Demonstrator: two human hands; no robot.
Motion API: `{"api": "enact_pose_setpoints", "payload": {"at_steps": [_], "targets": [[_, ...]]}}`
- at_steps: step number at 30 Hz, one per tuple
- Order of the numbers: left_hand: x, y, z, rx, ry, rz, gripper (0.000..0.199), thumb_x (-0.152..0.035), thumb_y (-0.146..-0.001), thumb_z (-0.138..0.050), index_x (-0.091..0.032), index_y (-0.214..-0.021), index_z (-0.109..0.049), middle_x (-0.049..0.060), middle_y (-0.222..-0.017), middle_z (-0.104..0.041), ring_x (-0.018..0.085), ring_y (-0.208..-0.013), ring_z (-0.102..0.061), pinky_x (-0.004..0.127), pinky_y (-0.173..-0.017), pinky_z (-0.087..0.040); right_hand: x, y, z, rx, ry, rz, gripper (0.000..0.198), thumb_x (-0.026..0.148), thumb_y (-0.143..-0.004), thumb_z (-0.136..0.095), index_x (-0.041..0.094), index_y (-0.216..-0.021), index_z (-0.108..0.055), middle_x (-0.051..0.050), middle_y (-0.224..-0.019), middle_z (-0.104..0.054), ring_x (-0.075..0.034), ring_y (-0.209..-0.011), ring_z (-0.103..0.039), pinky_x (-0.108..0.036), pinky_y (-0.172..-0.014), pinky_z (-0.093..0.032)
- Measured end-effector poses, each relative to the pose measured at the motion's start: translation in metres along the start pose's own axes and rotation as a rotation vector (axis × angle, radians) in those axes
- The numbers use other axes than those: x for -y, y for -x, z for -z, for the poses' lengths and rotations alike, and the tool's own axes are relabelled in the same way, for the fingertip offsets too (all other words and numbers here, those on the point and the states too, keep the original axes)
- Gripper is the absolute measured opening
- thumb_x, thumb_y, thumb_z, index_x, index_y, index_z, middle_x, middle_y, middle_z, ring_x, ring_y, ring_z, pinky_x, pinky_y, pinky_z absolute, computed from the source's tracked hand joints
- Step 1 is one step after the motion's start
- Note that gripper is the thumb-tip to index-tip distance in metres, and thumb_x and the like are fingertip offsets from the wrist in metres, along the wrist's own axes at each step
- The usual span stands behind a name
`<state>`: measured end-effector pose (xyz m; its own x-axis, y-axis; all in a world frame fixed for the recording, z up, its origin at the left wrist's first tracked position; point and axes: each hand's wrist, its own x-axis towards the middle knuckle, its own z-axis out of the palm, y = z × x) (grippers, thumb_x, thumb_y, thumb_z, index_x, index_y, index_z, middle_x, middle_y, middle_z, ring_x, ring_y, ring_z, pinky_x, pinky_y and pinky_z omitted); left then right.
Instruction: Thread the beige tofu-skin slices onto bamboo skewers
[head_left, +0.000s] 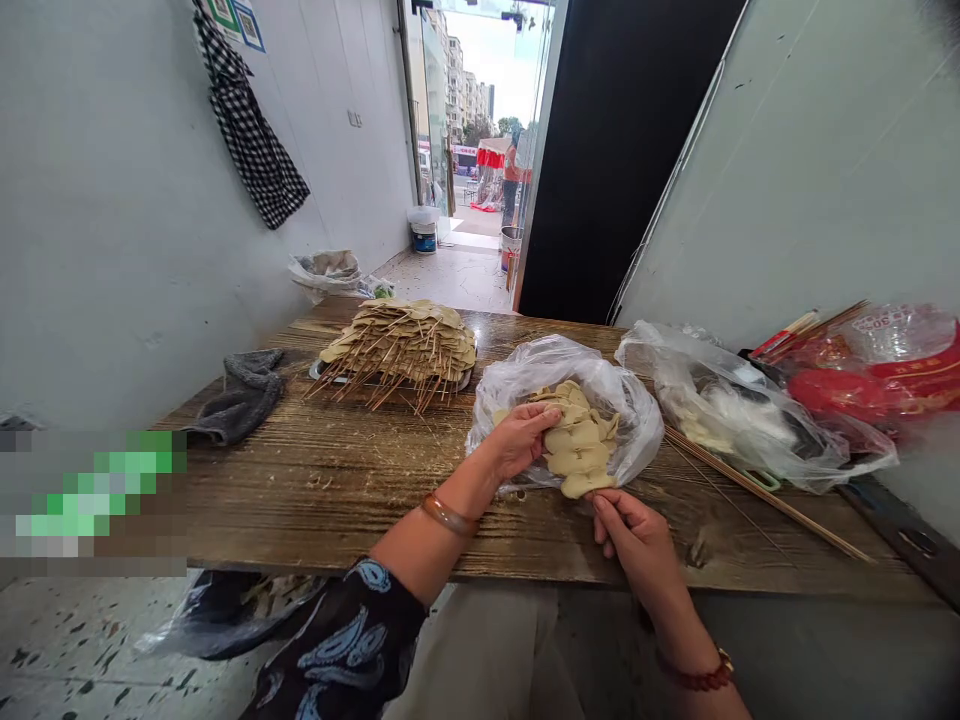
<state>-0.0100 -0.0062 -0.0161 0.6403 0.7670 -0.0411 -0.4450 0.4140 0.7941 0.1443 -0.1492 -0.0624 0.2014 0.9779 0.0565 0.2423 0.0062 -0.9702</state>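
Over the near side of the crinkled clear plastic bag (555,355), the left hand (525,438) pinches the far end of overlapping pale-yellow rounded slices (581,456); the right hand (636,532), fingers curled, pinches their near end; left of the bag lies a heap of pale-yellow skewered slices (409,335), right, thin brown wooden sticks (765,491)

Pale left wall (120,180) hung with a checked cloth (255,140), pale right wall (810,180) edged by cables (679,172), black panel (622,150) set beside a glass-framed doorway (480,215), buildings (456,85) lit by daylight, floor (67,640) speckled with dark chips, wooden table (337,490) streaked with grain.
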Motion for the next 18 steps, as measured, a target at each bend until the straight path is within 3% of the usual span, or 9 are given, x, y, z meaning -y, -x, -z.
{"api": "enact_pose_setpoints", "payload": {"at_steps": [5, 10, 15, 18], "targets": [[-0.009, -0.002, 0.006, -0.115, 0.03, -0.063, 0.033, -0.032, -0.06, -0.083, -0.01, -0.079, -0.068, 0.005, -0.071, -0.068, 0.012, -0.063, -0.062, 0.024, -0.064, -0.05, -0.002, -0.004, 0.0, 0.02, 0.081, 0.07, 0.037, 0.047, -0.087, -0.057, 0.017, -0.101, -0.073, -0.005, -0.074, -0.069, -0.016, -0.061, -0.063, -0.026, -0.057, -0.051], [-0.012, -0.002, 0.01, -0.167, 0.033, -0.063, 0.034, -0.034, -0.057, -0.085, -0.011, -0.075, -0.067, 0.004, -0.069, -0.068, 0.012, -0.06, -0.061, 0.023, -0.06, -0.049, -0.002, -0.005, 0.001, 0.009, 0.191, 0.196, 0.025, 0.041, -0.083, -0.062, 0.022, -0.091, -0.077, -0.009, -0.095, -0.075, -0.024, -0.09, -0.069, -0.035, -0.081, -0.054], [-0.005, -0.003, 0.011, -0.145, 0.03, -0.084, 0.043, -0.046, -0.057, -0.083, -0.011, -0.076, -0.067, 0.005, -0.068, -0.067, 0.013, -0.062, -0.062, 0.024, -0.06, -0.047, -0.007, -0.002, 0.004, -0.045, 0.23, 0.167, 0.029, 0.046, -0.08, -0.063, 0.022, -0.088, -0.078, -0.009, -0.093, -0.076, -0.024, -0.082, -0.07, -0.032, -0.073, -0.057], [-0.005, -0.005, 0.014, -0.216, 0.039, -0.086, 0.046, -0.055, -0.063, -0.076, -0.012, -0.077, -0.065, 0.005, -0.067, -0.066, 0.013, -0.058, -0.06, 0.024, -0.056, -0.045, -0.012, -0.002, 0.007, -0.059, 0.22, 0.139, 0.032, 0.05, -0.077, -0.065, 0.022, -0.086, -0.078, -0.009, -0.093, -0.076, -0.025, -0.082, -0.07, -0.032, -0.073, -0.057]]}}
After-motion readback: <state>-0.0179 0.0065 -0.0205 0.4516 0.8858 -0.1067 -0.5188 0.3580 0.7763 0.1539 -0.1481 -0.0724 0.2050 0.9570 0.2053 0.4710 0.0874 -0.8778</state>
